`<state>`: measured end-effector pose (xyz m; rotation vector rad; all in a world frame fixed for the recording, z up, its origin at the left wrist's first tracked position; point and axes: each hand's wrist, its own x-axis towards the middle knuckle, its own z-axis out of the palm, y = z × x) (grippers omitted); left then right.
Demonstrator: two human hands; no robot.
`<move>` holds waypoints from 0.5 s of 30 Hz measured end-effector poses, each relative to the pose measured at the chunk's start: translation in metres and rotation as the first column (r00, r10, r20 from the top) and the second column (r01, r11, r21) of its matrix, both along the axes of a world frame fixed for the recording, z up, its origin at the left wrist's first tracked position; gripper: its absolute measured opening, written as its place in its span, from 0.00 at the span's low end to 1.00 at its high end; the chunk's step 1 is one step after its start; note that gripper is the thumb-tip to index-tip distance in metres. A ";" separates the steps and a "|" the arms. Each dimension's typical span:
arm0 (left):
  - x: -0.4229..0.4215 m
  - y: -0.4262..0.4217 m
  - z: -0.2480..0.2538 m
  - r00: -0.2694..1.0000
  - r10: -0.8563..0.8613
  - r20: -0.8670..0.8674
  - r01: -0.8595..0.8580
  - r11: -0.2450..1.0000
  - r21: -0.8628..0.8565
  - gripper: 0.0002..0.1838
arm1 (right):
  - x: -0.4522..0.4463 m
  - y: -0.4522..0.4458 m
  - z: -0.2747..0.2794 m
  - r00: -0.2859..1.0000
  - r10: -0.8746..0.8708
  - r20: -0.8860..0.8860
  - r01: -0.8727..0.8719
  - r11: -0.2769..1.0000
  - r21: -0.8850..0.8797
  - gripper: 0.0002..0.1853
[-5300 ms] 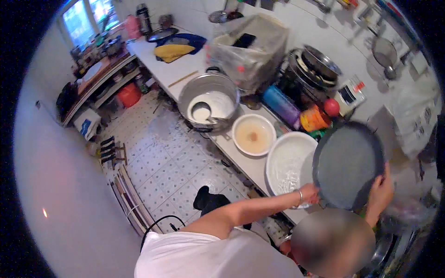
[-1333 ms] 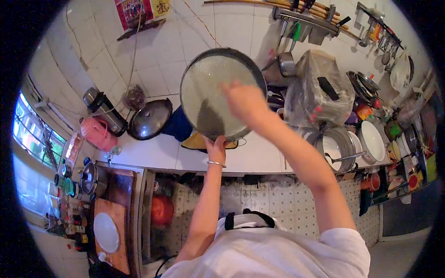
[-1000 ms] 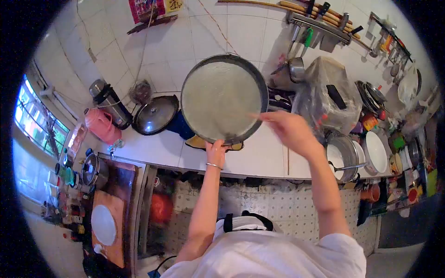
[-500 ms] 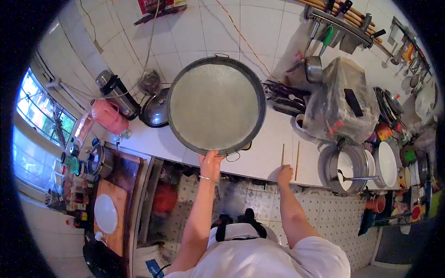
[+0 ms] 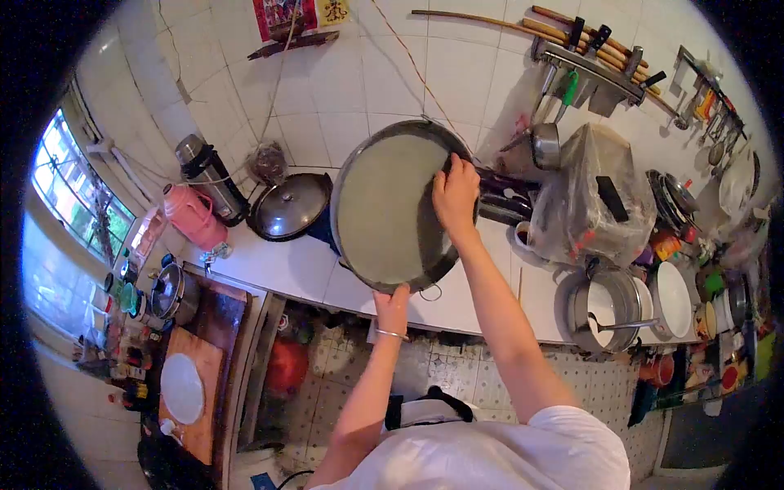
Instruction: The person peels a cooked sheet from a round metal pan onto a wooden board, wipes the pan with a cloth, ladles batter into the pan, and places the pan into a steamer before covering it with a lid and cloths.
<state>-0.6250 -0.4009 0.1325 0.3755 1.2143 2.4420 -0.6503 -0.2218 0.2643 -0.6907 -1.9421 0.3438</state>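
A wide round dark pan (image 5: 356, 254) is raised above the counter, with a smooth pale layer (image 5: 388, 208) inside. The layer looks darker along the right side; whether this is shadow or bare metal I cannot tell. At the near rim, my left hand (image 5: 392, 304) holds the pan, its fingers partly hidden underneath. My right hand (image 5: 457, 196) reaches over the right edge with bent fingers; what they pinch is hidden. A thin stick (image 5: 520, 284) lies on the white counter (image 5: 482, 302) to the right.
A lidded dark pan (image 5: 290, 206), pink jug (image 5: 194, 216) and flask (image 5: 211, 178) stand left. Right are a plastic-covered appliance (image 5: 592, 196), a large metal pot (image 5: 578, 306) with a ladle (image 5: 629, 325), and a white basin (image 5: 671, 298). Knives (image 5: 600, 69) hang on the wall.
The pan has come from the basins to the left part of the counter. My right hand has let go of a stick and moved up to the pan's right edge. The layer's right side has darkened.
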 end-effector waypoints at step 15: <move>0.030 -0.004 0.025 0.985 0.096 -0.144 -0.104 0.994 -0.044 0.16 | 0.002 -0.027 0.022 0.976 -0.148 -0.159 0.135 0.987 -0.087 0.22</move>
